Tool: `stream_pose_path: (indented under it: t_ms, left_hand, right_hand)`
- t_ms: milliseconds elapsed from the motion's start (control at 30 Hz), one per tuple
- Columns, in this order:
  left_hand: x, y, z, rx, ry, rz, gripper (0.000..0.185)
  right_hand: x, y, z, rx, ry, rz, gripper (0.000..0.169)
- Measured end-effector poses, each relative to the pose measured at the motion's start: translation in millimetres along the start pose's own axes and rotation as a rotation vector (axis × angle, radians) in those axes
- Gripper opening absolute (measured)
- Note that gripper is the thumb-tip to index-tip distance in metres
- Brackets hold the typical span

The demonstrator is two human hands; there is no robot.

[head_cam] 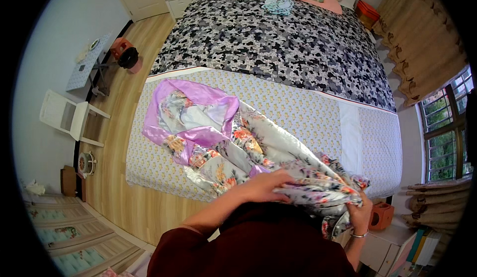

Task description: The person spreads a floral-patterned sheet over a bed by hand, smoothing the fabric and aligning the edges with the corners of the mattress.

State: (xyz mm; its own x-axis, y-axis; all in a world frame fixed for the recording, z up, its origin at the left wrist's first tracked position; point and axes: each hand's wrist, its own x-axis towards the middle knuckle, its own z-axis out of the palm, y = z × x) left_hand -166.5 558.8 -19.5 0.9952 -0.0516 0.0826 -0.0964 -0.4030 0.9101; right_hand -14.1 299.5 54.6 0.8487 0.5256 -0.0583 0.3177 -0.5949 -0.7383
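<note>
A shiny white floral satin cloth with a lilac border [298, 157] stretches over the foot of the bed, from a loose heap at the left to gathered folds against my dark red top. On its near edge, my left hand [266, 185] grips the fabric, fingers over the folds and thumb below. At the lower right my right hand [360, 210], with a bracelet on the wrist, clutches a bunched end, and some cloth hangs below it. The lilac band forms an open loop around paler inner fabric. Folds partly hide the fingertips of both hands.
The bed's patterned sheet [305, 116] lies beneath the cloth, with a black-and-grey quilt [279, 49] beyond. To the left stand a white chair [78, 118], a small table [87, 62] and a lined bin [129, 59]. A red stool [382, 215] and curtained window are at right.
</note>
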Motion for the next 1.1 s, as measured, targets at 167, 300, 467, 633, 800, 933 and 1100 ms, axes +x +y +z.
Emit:
stream_pose_path:
  t_ms: [167,300,467,633,800,933,1100]
  left_hand:
    - [-61.2,-43.0,-22.4,0.074,-0.136,-0.330,0.032]
    - [-98.2,-91.2,-0.2,-0.072,0.139,-0.258,0.032]
    - [-108.0,-92.6,28.7,-0.459,-0.208,-0.924,0.025]
    - [-111.6,-151.4,79.8,-0.321,-0.203,-0.559,0.033]
    - [-98.2,-150.1,85.9,-0.462,-0.337,-0.406,0.048]
    - [-97.1,-156.4,80.9,-0.321,-0.330,-0.422,0.026]
    - [-81.8,-94.8,19.6,0.017,0.632,-0.492,0.012]
  right_hand:
    - [1.1,11.2,-25.8,0.072,0.158,0.007,0.026]
    - [1.1,9.3,-30.9,0.133,0.225,0.026,0.027]
    - [0.7,9.6,-32.9,0.118,0.242,0.066,0.028]
    - [-2.1,24.3,-32.0,0.195,0.247,0.065,0.029]
    - [-4.4,18.9,-31.4,0.201,0.238,0.050,0.030]
    - [-6.0,26.7,-32.8,0.238,0.219,0.035,0.030]
    - [-10.9,30.4,-37.0,0.139,0.215,0.072,0.029]
